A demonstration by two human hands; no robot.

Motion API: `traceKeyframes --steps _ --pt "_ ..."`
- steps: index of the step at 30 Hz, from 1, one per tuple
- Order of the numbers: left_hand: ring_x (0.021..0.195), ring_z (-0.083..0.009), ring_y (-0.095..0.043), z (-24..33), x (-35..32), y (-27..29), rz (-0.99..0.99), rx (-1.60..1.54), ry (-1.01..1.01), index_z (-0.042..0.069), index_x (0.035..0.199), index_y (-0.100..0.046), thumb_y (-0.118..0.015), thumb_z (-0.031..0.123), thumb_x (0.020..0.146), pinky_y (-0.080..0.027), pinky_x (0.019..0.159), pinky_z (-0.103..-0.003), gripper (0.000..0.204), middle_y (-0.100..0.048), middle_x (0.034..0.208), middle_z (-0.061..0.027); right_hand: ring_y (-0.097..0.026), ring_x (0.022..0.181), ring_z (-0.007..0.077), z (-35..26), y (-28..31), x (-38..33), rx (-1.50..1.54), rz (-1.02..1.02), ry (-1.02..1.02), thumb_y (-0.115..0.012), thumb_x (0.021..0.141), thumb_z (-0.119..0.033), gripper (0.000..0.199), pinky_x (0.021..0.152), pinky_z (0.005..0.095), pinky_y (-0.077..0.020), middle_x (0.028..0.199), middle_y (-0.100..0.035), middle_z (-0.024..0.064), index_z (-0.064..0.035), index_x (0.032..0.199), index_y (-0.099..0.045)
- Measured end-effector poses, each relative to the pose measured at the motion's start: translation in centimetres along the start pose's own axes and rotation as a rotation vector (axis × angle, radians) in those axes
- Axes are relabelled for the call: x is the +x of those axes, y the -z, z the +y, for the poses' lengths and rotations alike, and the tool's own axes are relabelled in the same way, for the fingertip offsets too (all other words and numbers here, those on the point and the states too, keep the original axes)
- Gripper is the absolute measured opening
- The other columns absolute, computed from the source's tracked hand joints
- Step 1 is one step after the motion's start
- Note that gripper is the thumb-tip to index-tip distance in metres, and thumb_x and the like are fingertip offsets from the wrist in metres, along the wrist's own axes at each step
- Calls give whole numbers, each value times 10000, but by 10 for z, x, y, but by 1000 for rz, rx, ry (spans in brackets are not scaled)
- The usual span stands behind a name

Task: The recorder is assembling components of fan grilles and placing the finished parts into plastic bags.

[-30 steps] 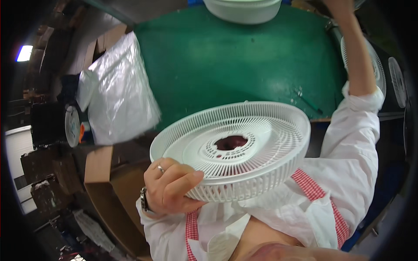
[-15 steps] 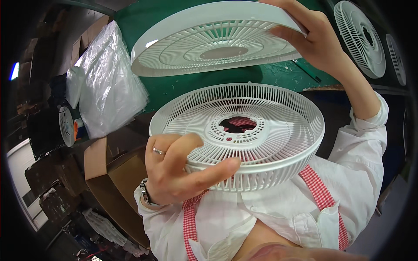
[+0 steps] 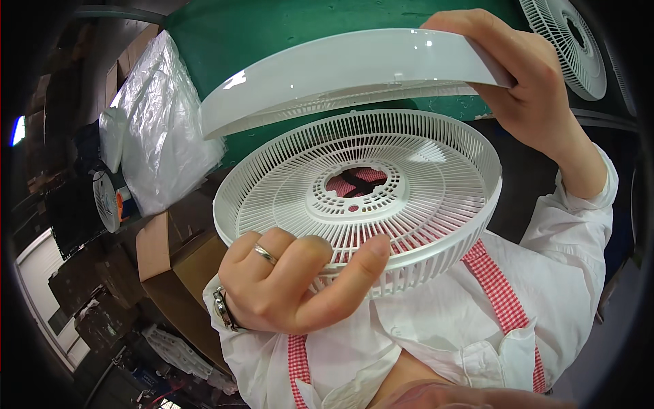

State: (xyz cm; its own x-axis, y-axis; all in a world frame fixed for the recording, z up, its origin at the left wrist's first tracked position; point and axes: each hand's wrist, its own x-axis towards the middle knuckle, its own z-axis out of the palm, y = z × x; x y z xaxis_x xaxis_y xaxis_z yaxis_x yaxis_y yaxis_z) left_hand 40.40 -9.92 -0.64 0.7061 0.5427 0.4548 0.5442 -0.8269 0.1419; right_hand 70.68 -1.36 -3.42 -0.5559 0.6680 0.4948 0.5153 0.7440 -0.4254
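A white slatted rear fan grille (image 3: 272, 198) with a round hole at its centre is held in front of my chest, its hollow side up. My left hand (image 3: 293, 279) grips its near left rim, thumb over the edge. Above and beyond it, my right hand (image 3: 511, 75) pinches the right end of a white front fan grille (image 3: 354, 61) with a smooth, broad rim. This front grille is tilted, its slatted face mostly hidden beneath the rim. The two grilles overlap in view; I cannot tell whether they touch.
A green work surface (image 3: 300, 27) lies beyond the grilles. Clear plastic bags (image 3: 157, 123) hang over its left side. More white grilles (image 3: 569, 44) stand at the far right. An open cardboard box (image 3: 180, 286) is at lower left, near another small white grille (image 3: 106, 201).
The front grille has come down and nearer to the rear grille, tilting so its outer rim shows. The rear grille has shifted slightly left and tipped. Both hands keep their grip.
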Motion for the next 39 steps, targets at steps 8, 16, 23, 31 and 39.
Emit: traceKeyframes --steps 8,16,23,31,39 --pt "438 -83 -344 6 12 -1 -42 9 -57 208 1084 -676 -755 275 735 -223 422 -239 364 -460 616 35 -718 864 285 -19 3 2 -9 -27 18 -688 705 65 411 710 307 -558 1041 -697 136 18 1109 -637" --pt "556 -78 -412 5 17 -10 -13 54 -7 328 1136 -673 -769 274 727 -249 469 -225 424 -500 758 58 -717 848 283 -22 -2 -4 17 -1 -3 -713 680 53 446 687 307 -555 1027 -698 131 18 1117 -629" --pt "1210 -355 -489 3 30 -15 131 252 46 145 1205 -510 -759 522 772 -414 996 -496 625 -510 1273 -202 -681 850 353 -26 6 -11 304 -198 -71 -462 983 -435 534 717 354 -542 993 -675 191 51 1136 -622" --pt "1404 -425 -302 1 45 -6 18 85 194 104 1281 -379 -864 579 602 -130 1153 -599 960 -399 1439 -252 -654 997 372 -30 5 -7 596 -300 -212 -348 1035 -405 556 842 405 -519 1132 -663 219 59 1196 -608" --pt "1429 -463 -253 -5 46 -3 -63 -13 74 123 1281 -371 -929 477 542 -82 1167 -594 992 -400 1456 -233 -672 983 329 -16 4 -12 593 -275 -125 -399 1014 -445 580 838 387 -525 1112 -674 204 50 1254 -579"
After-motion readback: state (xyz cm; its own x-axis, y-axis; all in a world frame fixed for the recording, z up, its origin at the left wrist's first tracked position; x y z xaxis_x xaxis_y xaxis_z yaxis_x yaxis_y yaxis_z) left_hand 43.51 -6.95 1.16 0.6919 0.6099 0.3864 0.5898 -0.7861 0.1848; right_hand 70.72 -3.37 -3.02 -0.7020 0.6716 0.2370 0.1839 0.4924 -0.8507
